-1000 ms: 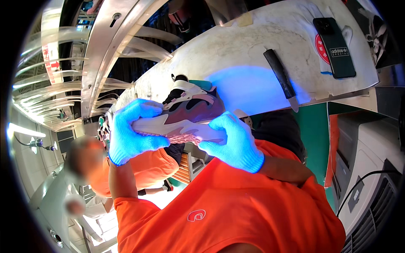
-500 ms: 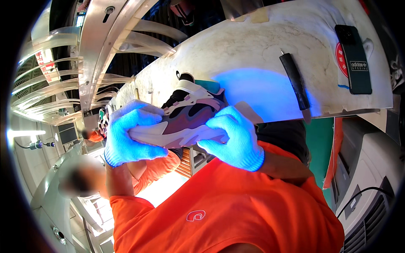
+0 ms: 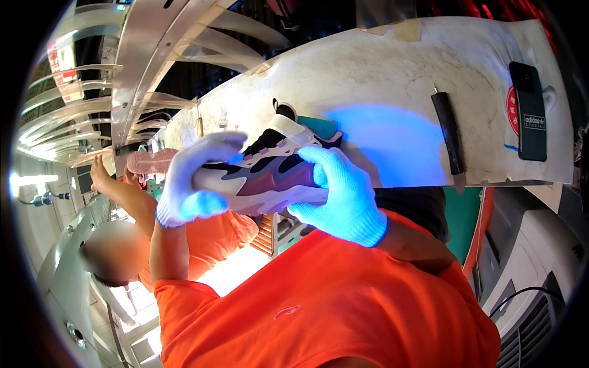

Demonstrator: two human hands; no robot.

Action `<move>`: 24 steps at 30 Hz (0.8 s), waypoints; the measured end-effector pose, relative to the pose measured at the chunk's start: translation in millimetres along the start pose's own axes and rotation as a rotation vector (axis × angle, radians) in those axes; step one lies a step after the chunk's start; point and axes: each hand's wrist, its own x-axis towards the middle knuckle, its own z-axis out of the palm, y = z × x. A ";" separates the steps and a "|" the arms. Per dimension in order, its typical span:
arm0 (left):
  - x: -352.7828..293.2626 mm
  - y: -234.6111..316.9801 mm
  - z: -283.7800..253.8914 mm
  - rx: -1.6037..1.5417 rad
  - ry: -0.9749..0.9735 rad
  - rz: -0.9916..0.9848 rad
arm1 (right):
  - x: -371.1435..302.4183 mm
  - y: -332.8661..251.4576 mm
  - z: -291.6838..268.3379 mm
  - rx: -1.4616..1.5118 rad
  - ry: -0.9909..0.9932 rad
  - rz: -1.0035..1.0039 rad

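Holding one sneaker (image 3: pixel 264 178) up at near edge of worktop (image 3: pixel 392 67), just left of view centre: toe to left, heel to right, side of sole toward body. Can't tell if sneaker touches worktop. Clamping right hand (image 3: pixel 340 193) on heel half, fingers over the upper, thumb on the sole. Curving left hand (image 3: pixel 199 178) round toe, fingers above, thumb below, spread apart; blurred, so can't tell if pressing on it or merely around it. Wearing knit gloves on both, right lit strong blue, left mostly pale with blue on thumb. Showing mauve, grey, white and black on sneaker, teal toward heel end, black loop standing on top. Getting blue light patch (image 3: pixel 392 147) on worktop, right beside sneaker. Seeing black-handled tool (image 3: pixel 450 129) further right, thin spike at far end, flat blade at near edge. Also seeing dark phone (image 3: pixel 531 110) at right end, overlapping pale item (image 3: pixel 511 135) with red round label. At left, seeing co-worker (image 3: pixel 208 236) in orange top, arm raised, with pinkish sole-like item (image 3: pixel 150 162) nearby; can't tell if gripped. Above, noting clear curved strips (image 3: pixel 248 29) by metal frame (image 3: pixel 138 73). Low at right, noting pale machine (image 3: pixel 537 218).
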 end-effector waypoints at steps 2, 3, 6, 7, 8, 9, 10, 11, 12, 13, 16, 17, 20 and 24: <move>-0.1 -1.9 -3.1 -0.008 -0.073 -0.190 | 1.1 -0.2 6.8 -0.045 0.001 -0.057; 1.6 -4.8 -9.4 0.012 -0.158 -0.275 | 1.8 -0.5 9.0 -0.046 0.004 -0.086; 9.1 -12.7 -11.7 0.083 -0.310 -0.324 | -0.9 1.9 11.9 -0.055 -0.008 -0.129; 17.5 -5.8 -13.7 0.132 -0.357 -0.350 | -1.1 3.4 12.6 -0.066 -0.001 -0.134; 21.4 -9.5 -12.5 0.168 -0.368 -0.304 | -1.6 4.0 13.6 -0.063 0.010 -0.140; 25.2 -0.7 -10.3 0.245 -0.398 -0.338 | -1.1 4.8 13.2 -0.059 0.020 -0.146; 29.3 13.4 -7.9 0.318 -0.425 -0.371 | -0.8 5.3 13.5 -0.058 0.027 -0.155; 33.2 24.6 -4.3 0.392 -0.451 -0.404 | -1.1 5.3 13.7 -0.064 0.026 -0.157; 37.0 32.2 1.2 0.394 -0.446 -0.470 | -1.8 5.0 13.0 -0.065 0.026 -0.160; 40.1 36.5 7.8 0.451 -0.447 -0.471 | -2.1 4.7 12.7 -0.067 0.027 -0.164; 48.4 41.6 24.1 0.609 -0.440 -0.460 | -1.4 6.0 16.0 -0.073 0.021 -0.156; 50.8 39.6 27.6 0.652 -0.429 -0.452 | -0.6 6.2 16.6 -0.072 0.032 -0.150; 52.6 38.8 34.4 0.737 -0.390 -0.442 | 1.6 5.5 16.0 -0.080 0.049 -0.136; 52.7 42.1 47.2 0.746 -0.371 -0.564 | 0.4 5.2 17.8 -0.113 0.045 -0.139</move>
